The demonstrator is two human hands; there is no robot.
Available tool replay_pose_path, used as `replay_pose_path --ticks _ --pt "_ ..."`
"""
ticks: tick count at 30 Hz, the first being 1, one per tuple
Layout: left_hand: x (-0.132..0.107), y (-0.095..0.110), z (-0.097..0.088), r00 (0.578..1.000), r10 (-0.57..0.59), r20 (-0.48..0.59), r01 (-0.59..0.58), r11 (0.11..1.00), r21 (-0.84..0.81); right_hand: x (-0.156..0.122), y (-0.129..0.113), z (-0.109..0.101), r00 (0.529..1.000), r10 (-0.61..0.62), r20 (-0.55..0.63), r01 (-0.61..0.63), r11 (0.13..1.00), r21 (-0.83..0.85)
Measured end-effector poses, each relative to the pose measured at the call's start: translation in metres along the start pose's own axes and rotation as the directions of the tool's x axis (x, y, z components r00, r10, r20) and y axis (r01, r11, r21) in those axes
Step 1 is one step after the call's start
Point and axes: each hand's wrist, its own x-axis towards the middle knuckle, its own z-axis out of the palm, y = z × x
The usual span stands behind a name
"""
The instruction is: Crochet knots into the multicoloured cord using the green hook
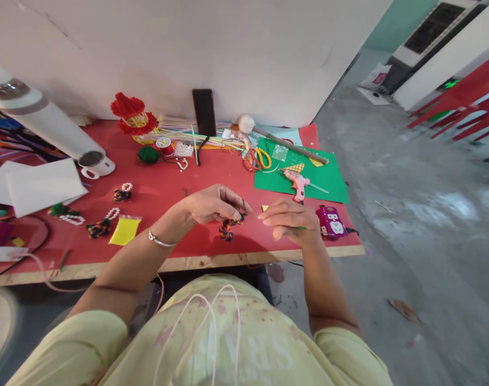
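Note:
My left hand (214,205) is closed in a pinch on a small twisted piece of orange, black and blue yarn (227,228) that hangs below its fingertips over the red table (196,179). My right hand (289,217) is closed beside it, a hand's width to the right, with a small yellow bit (264,208) at its fingertips and a thin green strip (299,228) showing under the palm. A silver bangle (161,242) sits on my left wrist.
A pink glue gun (297,184) lies on a green sheet (328,185) at the right, near scissors (257,158) and a stick (287,143). A purple extension socket (331,222) sits by my right hand. Similar yarn pieces (98,229), a yellow packet (124,231), white sheets (39,185) and a white flask (47,124) lie left.

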Motion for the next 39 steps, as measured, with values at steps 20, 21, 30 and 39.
replay_pose_path --ticks 20,21,30,39 --pt "0.020 -0.043 0.036 0.690 0.513 -0.511 -0.436 0.858 0.272 -0.026 0.020 0.074 0.872 0.086 -0.481 -0.265 0.911 -0.316" --pt "0.020 -0.044 0.036 0.657 0.541 -0.524 -0.434 0.841 0.324 -0.027 0.021 0.075 0.872 0.087 -0.481 -0.275 0.900 -0.337" --pt "0.017 -0.041 0.044 0.660 0.548 -0.515 -0.428 0.837 0.341 -0.039 0.033 0.084 0.851 -0.058 -0.522 -0.217 0.866 -0.451" --pt "0.015 -0.033 0.042 0.823 0.355 -0.443 -0.437 0.894 -0.097 -0.025 0.028 0.086 0.765 -0.058 -0.641 -0.223 0.910 -0.349"
